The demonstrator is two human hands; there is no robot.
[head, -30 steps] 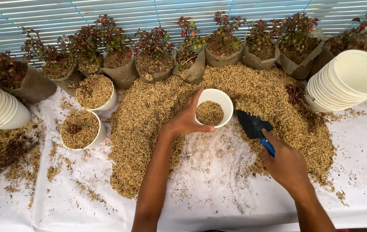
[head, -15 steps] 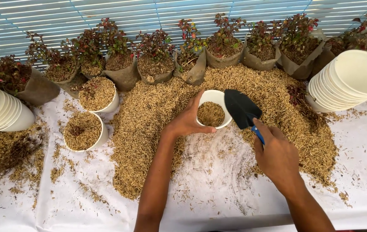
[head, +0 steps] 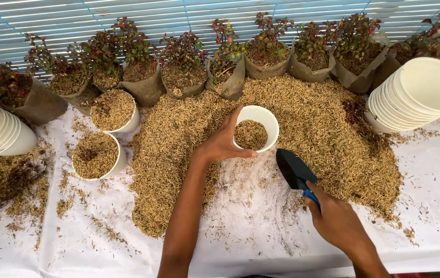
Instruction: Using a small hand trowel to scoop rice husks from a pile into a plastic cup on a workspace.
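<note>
The husk pile [head: 302,128] lies mid-table, the plant row [head: 261,56] behind it along the far edge, perhaps touching; two filled pots [head: 96,154] left.

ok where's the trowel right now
In the head view the trowel is right of centre, held by the right hand, its blade just below and right of the white pot that the left hand grips.
</note>
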